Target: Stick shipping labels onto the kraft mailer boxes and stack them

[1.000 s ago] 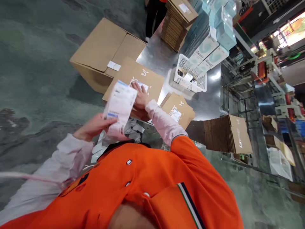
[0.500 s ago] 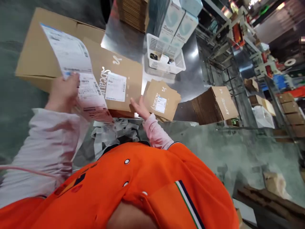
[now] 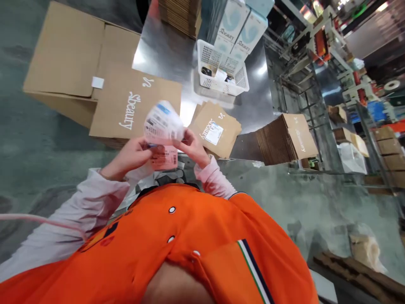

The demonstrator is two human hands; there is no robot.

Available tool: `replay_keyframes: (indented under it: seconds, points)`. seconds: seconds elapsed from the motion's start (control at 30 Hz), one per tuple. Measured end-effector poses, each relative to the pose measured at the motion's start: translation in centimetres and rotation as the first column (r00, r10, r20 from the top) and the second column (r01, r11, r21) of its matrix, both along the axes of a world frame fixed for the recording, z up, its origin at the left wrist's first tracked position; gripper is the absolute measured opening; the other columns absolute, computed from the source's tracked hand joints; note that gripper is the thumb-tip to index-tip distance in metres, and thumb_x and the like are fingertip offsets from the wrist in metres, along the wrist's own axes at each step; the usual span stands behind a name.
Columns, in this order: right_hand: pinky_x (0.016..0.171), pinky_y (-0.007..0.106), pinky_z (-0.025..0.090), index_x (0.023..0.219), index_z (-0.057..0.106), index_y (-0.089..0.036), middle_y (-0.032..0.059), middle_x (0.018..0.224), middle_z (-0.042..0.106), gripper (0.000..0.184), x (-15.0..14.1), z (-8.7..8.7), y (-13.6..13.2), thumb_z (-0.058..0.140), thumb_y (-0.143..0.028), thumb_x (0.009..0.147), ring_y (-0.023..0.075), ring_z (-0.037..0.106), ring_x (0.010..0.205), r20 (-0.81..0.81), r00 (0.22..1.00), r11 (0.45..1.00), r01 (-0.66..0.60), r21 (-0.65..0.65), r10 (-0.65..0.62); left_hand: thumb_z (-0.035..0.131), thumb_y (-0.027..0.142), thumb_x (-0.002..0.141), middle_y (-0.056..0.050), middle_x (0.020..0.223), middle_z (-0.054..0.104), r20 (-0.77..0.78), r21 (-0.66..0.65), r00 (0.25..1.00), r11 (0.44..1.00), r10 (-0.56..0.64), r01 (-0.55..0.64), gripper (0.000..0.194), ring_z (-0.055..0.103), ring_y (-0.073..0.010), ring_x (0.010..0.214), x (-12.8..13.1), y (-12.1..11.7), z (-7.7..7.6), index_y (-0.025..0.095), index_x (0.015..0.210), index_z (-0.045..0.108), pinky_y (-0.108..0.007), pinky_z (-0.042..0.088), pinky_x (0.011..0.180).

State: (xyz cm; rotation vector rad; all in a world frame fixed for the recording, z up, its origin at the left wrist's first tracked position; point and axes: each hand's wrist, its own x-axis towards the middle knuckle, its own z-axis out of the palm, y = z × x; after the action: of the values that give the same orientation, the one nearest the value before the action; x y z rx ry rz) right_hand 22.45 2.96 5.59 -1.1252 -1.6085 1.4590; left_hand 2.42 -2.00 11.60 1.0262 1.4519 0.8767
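A strip of printed white shipping labels point(image 3: 162, 122) is folded over in front of my body, its lower part pinkish in the light. My left hand point(image 3: 131, 159) grips its left side, fingers closed. My right hand point(image 3: 194, 147) pinches the right edge of the strip. Just beyond the hands lies a left stack of flat brown cartons point(image 3: 158, 88) with white "Sbeauty" print; its top one bears no label. To the right, a smaller fanned stack of flat cartons point(image 3: 226, 139) has a white label point(image 3: 214, 133) on its top piece.
A large brown box point(image 3: 69, 46) stands at the left. On the metal table point(image 3: 253, 105) are a white plastic basket point(image 3: 223, 86) with small items, white-and-blue product boxes point(image 3: 232, 21), and more folded cartons point(image 3: 275, 139) at the right. Crumpled plastic point(image 3: 363, 249) lies on the floor.
My left hand has brought the label strip right and toward my body. My right hand has left the cartons and now grips the strip. The left stack's top no longer shows a label.
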Motion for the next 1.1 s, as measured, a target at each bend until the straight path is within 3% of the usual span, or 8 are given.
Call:
replay_keyframes:
  seconds: [0.07, 0.13, 0.23, 0.3, 0.47, 0.77, 0.93, 1.1]
  points:
    - [0.084, 0.026, 0.059, 0.102, 0.061, -0.019, 0.0032, 0.096, 0.069, 0.034, -3.6, -0.7, -1.9, 0.066, -0.050, 0.090, 0.0141, 0.067, 0.091, -0.085, 0.996, 0.998, 0.036, -0.057, -0.041, 0.088, 0.051, 0.057, -0.010, 0.105, 0.076, 0.026, 0.038, 0.998, 0.998, 0.056, -0.057, 0.062, 0.067, -0.0254, 0.096, -0.5, -0.3, -0.2, 0.012, 0.102, 0.072, -0.034, 0.055, 0.088]
    - [0.080, 0.027, 0.060, 0.094, 0.060, -0.019, 0.0020, 0.088, 0.068, 0.038, -5.3, -0.9, -3.0, 0.068, -0.055, 0.088, 0.0141, 0.067, 0.083, -0.119, 0.993, 0.992, -0.026, -0.124, 0.011, 0.088, 0.051, 0.058, -0.009, 0.103, 0.075, 0.086, 0.096, 0.966, 0.963, 0.245, -0.252, 0.059, 0.065, -0.0222, 0.091, -1.1, -0.4, -0.1, 0.012, 0.099, 0.071, -0.031, 0.054, 0.084]
    - [0.084, 0.029, 0.061, 0.108, 0.061, -0.017, 0.0060, 0.105, 0.071, 0.054, -5.5, 0.1, -1.9, 0.082, -0.054, 0.075, 0.0167, 0.070, 0.092, -0.148, 0.984, 0.987, -0.113, -0.113, 0.096, 0.088, 0.051, 0.053, -0.006, 0.088, 0.073, 0.108, 0.090, 0.910, 0.908, 0.400, -0.410, 0.052, 0.062, -0.0187, 0.079, -1.7, -0.8, -0.2, 0.013, 0.084, 0.071, -0.029, 0.052, 0.076]
    - [0.088, 0.029, 0.061, 0.114, 0.064, -0.017, 0.0081, 0.114, 0.071, 0.056, -5.4, 1.3, -0.1, 0.083, -0.053, 0.075, 0.0180, 0.070, 0.100, -0.123, 0.985, 0.989, -0.129, -0.069, 0.120, 0.088, 0.050, 0.054, -0.006, 0.080, 0.071, 0.052, 0.076, 0.924, 0.921, 0.378, -0.381, 0.047, 0.061, -0.0186, 0.075, -1.8, -1.1, -0.5, 0.013, 0.077, 0.071, -0.029, 0.051, 0.072]
    - [0.084, 0.029, 0.061, 0.095, 0.074, -0.017, 0.0044, 0.093, 0.076, 0.030, -6.2, 3.4, 2.1, 0.073, -0.046, 0.086, 0.0165, 0.073, 0.087, -0.049, 0.962, 0.963, -0.267, 0.026, 0.268, 0.088, 0.052, 0.053, -0.005, 0.080, 0.069, 0.042, 0.148, 0.910, 0.898, 0.412, -0.414, 0.049, 0.065, -0.0216, 0.079, -2.2, -1.4, -1.3, 0.017, 0.080, 0.066, -0.029, 0.052, 0.072]
    - [0.077, 0.025, 0.058, 0.087, 0.073, -0.016, 0.0017, 0.083, 0.074, 0.012, -7.3, 3.4, 2.8, 0.072, -0.028, 0.087, 0.0136, 0.071, 0.078, 0.147, 0.941, 0.949, -0.313, 0.047, 0.304, 0.082, 0.042, 0.055, -0.003, 0.073, 0.065, 0.024, 0.155, 0.868, 0.856, 0.496, -0.493, 0.037, 0.061, -0.0180, 0.073, -2.2, -0.7, -3.1, 0.017, 0.072, 0.060, -0.026, 0.051, 0.068]
    - [0.076, 0.024, 0.056, 0.092, 0.073, -0.017, 0.0013, 0.086, 0.074, 0.014, -7.2, 3.5, 3.4, 0.067, -0.029, 0.089, 0.0128, 0.069, 0.078, 0.218, 0.909, 0.920, -0.381, 0.091, 0.355, 0.087, 0.051, 0.054, -0.007, 0.088, 0.073, 0.100, 0.063, 0.956, 0.957, 0.276, -0.283, 0.050, 0.067, -0.0230, 0.086, -3.6, -0.8, -3.9, 0.016, 0.086, 0.071, -0.029, 0.053, 0.077]
    - [0.083, 0.028, 0.055, 0.095, 0.077, -0.018, 0.0018, 0.088, 0.074, 0.019, -7.4, 3.7, 2.9, 0.068, -0.035, 0.091, 0.0154, 0.069, 0.084, 0.356, 0.891, 0.925, -0.351, 0.148, 0.281, 0.084, 0.058, 0.056, -0.003, 0.065, 0.064, 0.000, 0.094, 0.904, 0.900, 0.427, -0.425, 0.047, 0.061, -0.0190, 0.069, -3.5, -0.7, -5.2, 0.016, 0.063, 0.064, -0.026, 0.047, 0.062]
